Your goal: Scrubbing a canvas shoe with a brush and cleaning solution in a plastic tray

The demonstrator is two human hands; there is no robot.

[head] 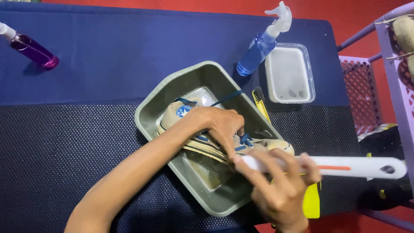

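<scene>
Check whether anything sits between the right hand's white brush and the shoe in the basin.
Nothing visible does. The right hand holds the white brush right at the shoe, which the left hand steadies inside the grey basin. The brush head itself is hidden.

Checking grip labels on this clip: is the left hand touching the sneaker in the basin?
Touching. The head view shows the left hand pressed down over the laced top of the beige sneaker, fingers curled on it, no gap.

The left hand (220, 125) is covering the middle of the high-top sneaker (189, 113); the right hand (278, 185) is hiding the white brush's (345, 166) head. The frame edge is cropping the purple bottle (30, 48) and the lilac rack (394, 64).
</scene>
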